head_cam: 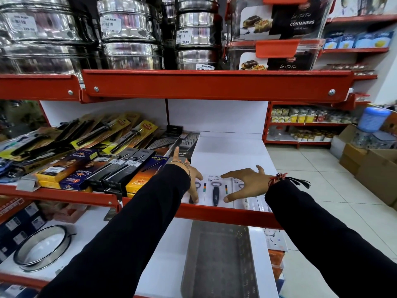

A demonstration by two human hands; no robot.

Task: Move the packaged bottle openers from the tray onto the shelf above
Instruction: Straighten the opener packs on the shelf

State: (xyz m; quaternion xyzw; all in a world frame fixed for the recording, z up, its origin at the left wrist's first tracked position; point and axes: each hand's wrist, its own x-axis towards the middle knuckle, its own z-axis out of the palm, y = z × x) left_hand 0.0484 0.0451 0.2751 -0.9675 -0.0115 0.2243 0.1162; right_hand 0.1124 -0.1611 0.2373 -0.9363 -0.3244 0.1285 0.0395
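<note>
Flat carded openers (215,193) on shelf (225,215)

Three openers (216,193) side by side along the shelf's (225,215) front edge, right of the boxes (120,175); graters (184,143) behind, toward the back; tray (219,261) on the lower shelf, below the openers; ring (40,248) at its left end.

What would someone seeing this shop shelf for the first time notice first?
Two black-sleeved arms reach in, the left hand and right hand spread over packaged bottle openers lined up at the red shelf's front edge. Below sits a grey tray, apparently empty; above, shiny stacked steel tins fill the top shelf.
</note>
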